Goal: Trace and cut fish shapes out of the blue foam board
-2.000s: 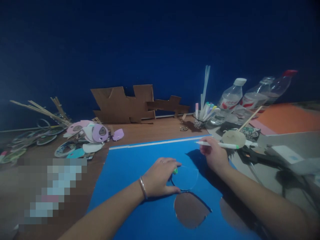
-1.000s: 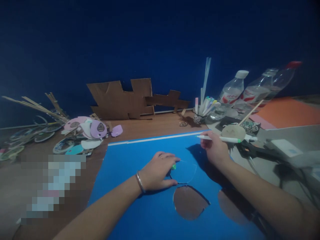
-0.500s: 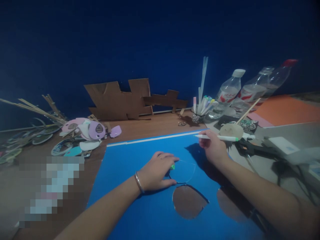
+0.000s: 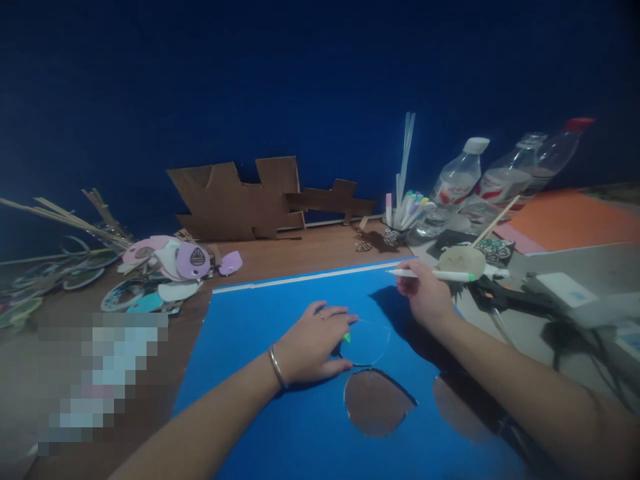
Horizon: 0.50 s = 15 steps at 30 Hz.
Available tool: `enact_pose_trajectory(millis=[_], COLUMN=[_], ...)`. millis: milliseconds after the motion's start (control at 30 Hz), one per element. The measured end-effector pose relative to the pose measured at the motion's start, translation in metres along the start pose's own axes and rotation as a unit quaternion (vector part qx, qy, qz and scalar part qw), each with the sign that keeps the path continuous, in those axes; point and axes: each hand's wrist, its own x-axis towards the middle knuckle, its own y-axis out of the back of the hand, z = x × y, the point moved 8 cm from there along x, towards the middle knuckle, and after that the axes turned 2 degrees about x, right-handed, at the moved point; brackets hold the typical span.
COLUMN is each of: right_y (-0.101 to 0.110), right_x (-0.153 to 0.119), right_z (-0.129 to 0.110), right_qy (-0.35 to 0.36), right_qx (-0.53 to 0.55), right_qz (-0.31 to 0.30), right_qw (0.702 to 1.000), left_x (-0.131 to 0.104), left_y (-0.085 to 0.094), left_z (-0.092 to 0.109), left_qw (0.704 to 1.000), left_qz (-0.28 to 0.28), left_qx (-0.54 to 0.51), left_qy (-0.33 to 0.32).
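Observation:
My left hand (image 4: 313, 343) lies on the blue sheet (image 4: 280, 427), thumb apart from the fingers. A small green piece that looks like a marker cap (image 4: 347, 338) pokes out from under the fingers and seems tucked in them. Beside the fingertips is a faint pale outline (image 4: 383, 350) drawn on the sheet. Pinched in my right hand (image 4: 425, 293) is a white marker (image 4: 453, 275) with a green end. Its tip points left over the sheet's far edge; contact with the surface cannot be made out. Just below my left thumb, a rounded, pointed cutout hole (image 4: 380, 403) shows the brown table.
Cardboard scraps (image 4: 235, 200) lean on the dark blue wall. Paper fish pieces (image 4: 193, 260) and sticks lie at left. A cup of markers (image 4: 395, 235), plastic bottles (image 4: 457, 177) and orange paper (image 4: 575, 220) stand or lie at right. A second hole (image 4: 455, 407) is under my right forearm.
Almost nothing differs. Both hands keep their places, and the marker stays in my right hand; the view has shifted very slightly.

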Motion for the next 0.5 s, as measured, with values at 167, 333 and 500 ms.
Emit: enact_pose_trajectory(millis=[167, 333, 500], right_y=[0.0006, 0.0012, 0.0006], right_x=[0.0013, 0.0019, 0.0017], right_z=[0.0025, 0.0037, 0.0024], right_qy=[-0.002, -0.003, 0.006], right_qx=[-0.008, -0.014, -0.025], right_qz=[-0.008, -0.013, -0.017], right_qw=[1.0, 1.0, 1.0], left_x=[0.0, -0.0004, -0.0012], left_y=[0.0014, 0.0031, 0.0077], left_z=[0.0003, 0.0012, -0.0024], left_qw=[1.0, 1.0, 0.999], left_qz=[0.004, 0.008, 0.036], left_qx=[-0.01, -0.016, -0.025], left_qy=[-0.003, -0.004, 0.011])
